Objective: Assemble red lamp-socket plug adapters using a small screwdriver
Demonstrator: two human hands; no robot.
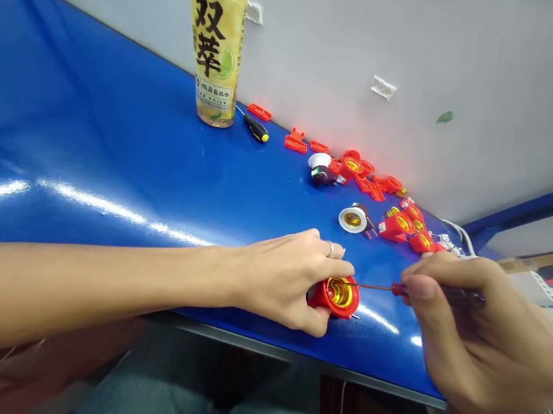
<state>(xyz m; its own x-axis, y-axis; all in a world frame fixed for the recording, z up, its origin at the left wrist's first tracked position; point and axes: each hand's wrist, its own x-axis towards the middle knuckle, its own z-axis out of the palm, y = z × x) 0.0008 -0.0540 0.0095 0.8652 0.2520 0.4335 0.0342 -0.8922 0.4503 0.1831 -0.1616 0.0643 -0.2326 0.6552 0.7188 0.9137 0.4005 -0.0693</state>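
The red lamp socket [339, 296] lies on its side near the front edge of the blue tabletop [111, 160], its brass-threaded mouth facing right. The left hand [282, 278] is closed around it, thumb below and fingers curled over the top, with a ring [330, 248] on one finger. The thin metal shaft of a screwdriver [377, 287] reaches level from the right to the socket's mouth. The right hand [473, 325] pinches its red-tipped dark handle between thumb and bent fingers, just right of the socket

Behind them, towards the wall [475, 70], sits a white-rimmed socket [353, 219] with a brass insert. Just to its right is a cluster of red sockets [405, 224], and more loose red parts [297, 144] trail left along the wall. A second screwdriver [256, 128], black with a yellow end, lies beside a tall drink bottle [216, 45] with a yellow label and large dark characters. A white cable [459, 233] curls at the far right end of the tabletop
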